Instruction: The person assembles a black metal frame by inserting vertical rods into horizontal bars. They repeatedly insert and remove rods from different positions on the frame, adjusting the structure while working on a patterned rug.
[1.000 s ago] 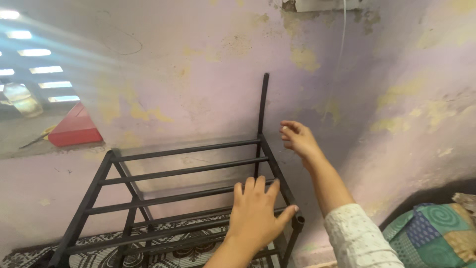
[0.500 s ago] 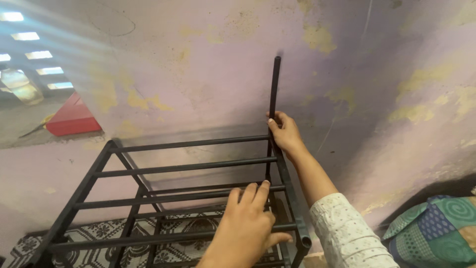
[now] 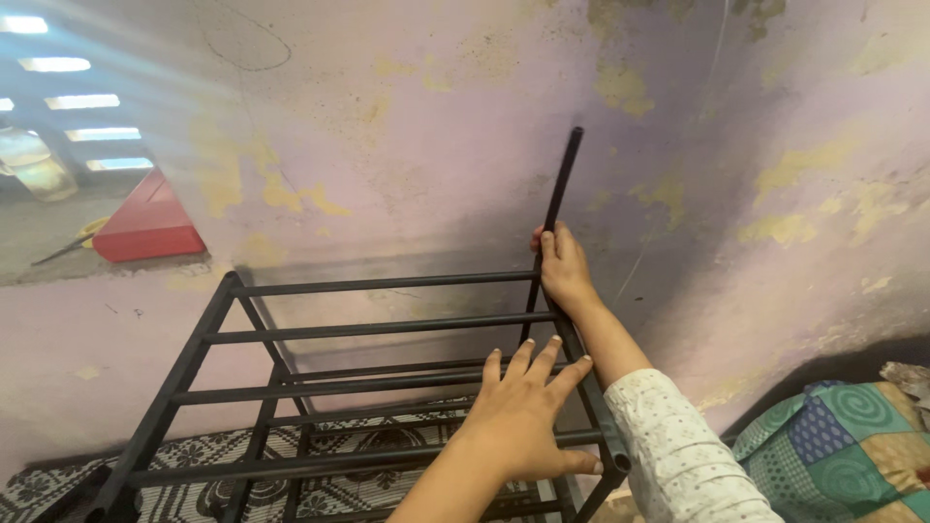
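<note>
A black metal rack with several horizontal bars stands against a stained wall. From its back right corner a thin black upright tube rises. My right hand, in a white patterned sleeve, is closed around the lower part of that tube. My left hand lies flat with spread fingers on the top bars near the rack's right side rail, holding nothing.
A red wedge-shaped object lies on a ledge at the left. A green and blue patchwork cushion sits at the lower right. A black-and-white patterned mat covers the floor under the rack. The peeling wall is close behind.
My right hand went from open in the air beside the tube to gripping it. My left hand stayed on the top bars. The view shifted slightly.
</note>
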